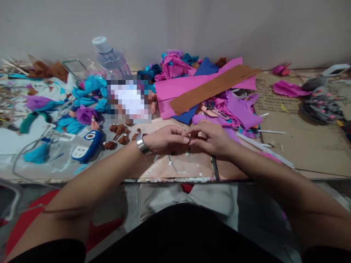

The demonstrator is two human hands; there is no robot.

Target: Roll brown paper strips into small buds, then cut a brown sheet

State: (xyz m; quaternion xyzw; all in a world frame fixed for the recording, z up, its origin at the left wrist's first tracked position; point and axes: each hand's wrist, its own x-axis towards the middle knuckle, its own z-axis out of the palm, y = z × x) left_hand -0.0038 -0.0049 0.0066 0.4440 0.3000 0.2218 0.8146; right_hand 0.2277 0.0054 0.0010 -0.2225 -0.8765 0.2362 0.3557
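Observation:
Both my hands meet over the near middle of the worktable (pixel 192 168). My left hand (pixel 166 138), with a metal watch (pixel 142 144) on the wrist, has its fingers curled and pinched together. My right hand (pixel 212 138) pinches against it, fingertips touching. Between the fingertips a small reddish-brown bit of paper (pixel 192 137) peeks out, mostly hidden. Several small brown paper buds (pixel 120 133) lie just left of my left hand.
Pink and brown paper strips (pixel 208 87), purple scraps (pixel 242 109) and scissors (pixel 216 111) lie behind my hands. Blue and purple paper flowers (pixel 85 109), a plastic bottle (pixel 111 58) and a blue glue gun (pixel 87 145) are at left. Grey yarn (pixel 320 106) sits far right.

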